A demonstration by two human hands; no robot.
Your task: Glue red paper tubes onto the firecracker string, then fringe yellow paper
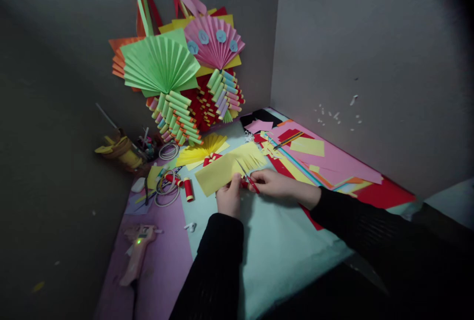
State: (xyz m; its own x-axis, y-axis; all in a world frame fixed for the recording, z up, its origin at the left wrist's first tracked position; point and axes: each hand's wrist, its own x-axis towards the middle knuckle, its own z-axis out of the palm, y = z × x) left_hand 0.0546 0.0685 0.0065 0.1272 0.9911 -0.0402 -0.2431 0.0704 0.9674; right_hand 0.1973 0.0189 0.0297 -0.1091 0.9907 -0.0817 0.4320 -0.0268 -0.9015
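Observation:
My left hand (229,196) pinches the lower edge of a yellow paper strip (215,174), thumb on top. The strip's right part is cut into a fringe of narrow slits. My right hand (268,184) grips red-handled scissors (253,184), whose blades point up and left into the paper beside the fringe. Behind the strip lies a yellow pleated paper fan (205,148). A red paper roll with yellow ends (188,190) stands to the left of my left hand.
A pink glue gun (138,256) with a green light lies at the left. An earbud (190,226) and tape rolls (167,187) are nearby. Coloured paper sheets (340,162) cover the right side. Green (161,65) and pink (215,38) fan decorations hang behind.

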